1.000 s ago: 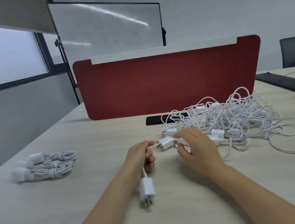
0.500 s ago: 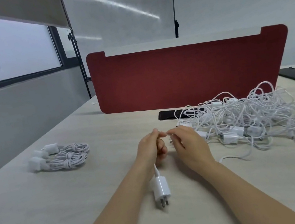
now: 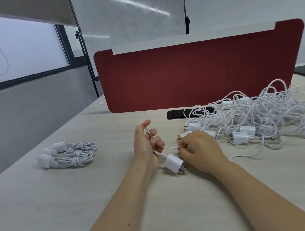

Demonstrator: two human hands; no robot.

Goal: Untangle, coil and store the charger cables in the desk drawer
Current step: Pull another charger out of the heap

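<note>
The cable (image 3: pixel 171 147) being worked lies in the middle of the frame, stretched as a short, nearly level span from left to right between the two hands. The left hand (image 3: pixel 146 143) stands palm inward with its forefinger raised. The cable runs along that finger and down through the curled lower fingers, which hold it. Its white plug (image 3: pixel 173 163) hangs out below the palm, just beside the right wrist and touching or nearly touching the table (image 3: pixel 104 195). The right hand (image 3: pixel 200 150) lies knuckles up and pinches the cable between thumb and fingertips.

The loose length trails on to the right, toward the tangled pile (image 3: pixel 259 114) at centre right, so the right hand is the nearer one for feeding slack. I judge the next wrap turns on the left hand as the former, with the right leading the cable round it.

Three coiled cables (image 3: pixel 73 154) lie well apart at centre left. A red divider (image 3: pixel 200 70) stands behind the pile, a black strip (image 3: pixel 176 114) lies at its foot, and a whiteboard (image 3: pixel 130 17) rises at upper centre. No drawer is in view. The pile's nearest plugs, just beside the right hand, could snag the trailing length.
</note>
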